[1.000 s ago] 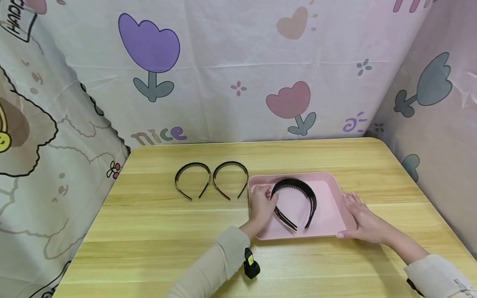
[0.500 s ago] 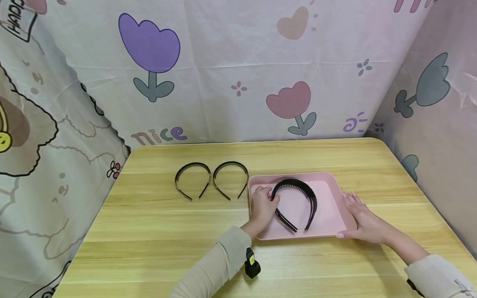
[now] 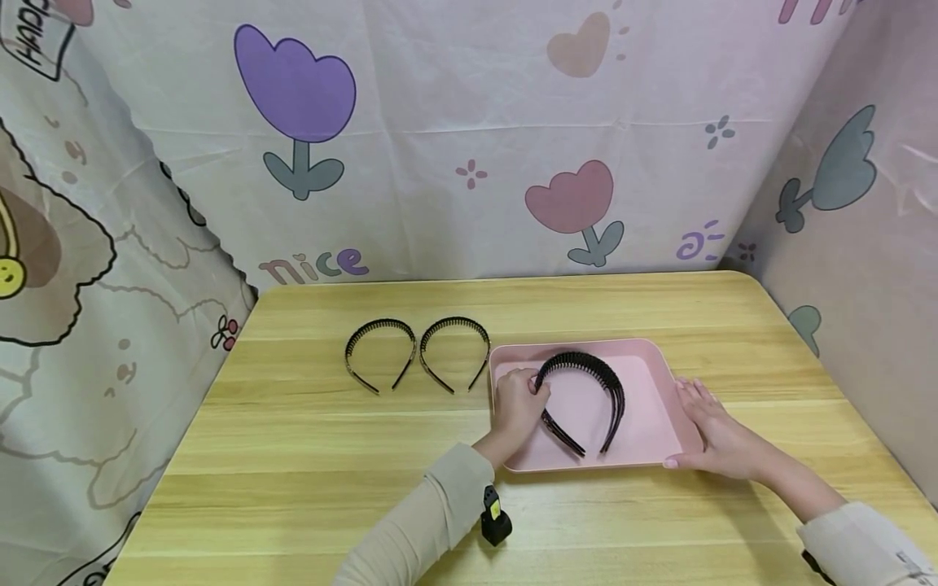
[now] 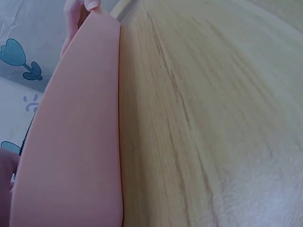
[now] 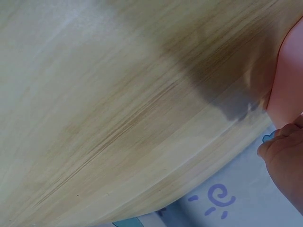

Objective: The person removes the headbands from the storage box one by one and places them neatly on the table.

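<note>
A pink rectangular tray (image 3: 650, 423) lies on the wooden table, holding a bundle of black toothed headbands (image 3: 590, 365) toward its left half. Inside the tray, my left hand (image 3: 518, 411) pinches the left side of that bundle; the exact finger contact is partly hidden. My right hand (image 3: 721, 439) rests against the tray's right wall, fingers extended along it and thumb by the front corner. Outside the tray to the left lie two more headbands, one (image 3: 379, 324) beside the other (image 3: 455, 322). The tray's outer wall (image 4: 78, 123) fills much of the left wrist view.
The table (image 3: 308, 472) has a rounded back right corner. Printed fabric (image 3: 440, 106) hangs behind it and at both sides. A small black device (image 3: 495, 521) sits at the left cuff.
The left hand has shifted very slightly at the headband bundle. The right hand, the tray and the two loose headbands stay as they were.
</note>
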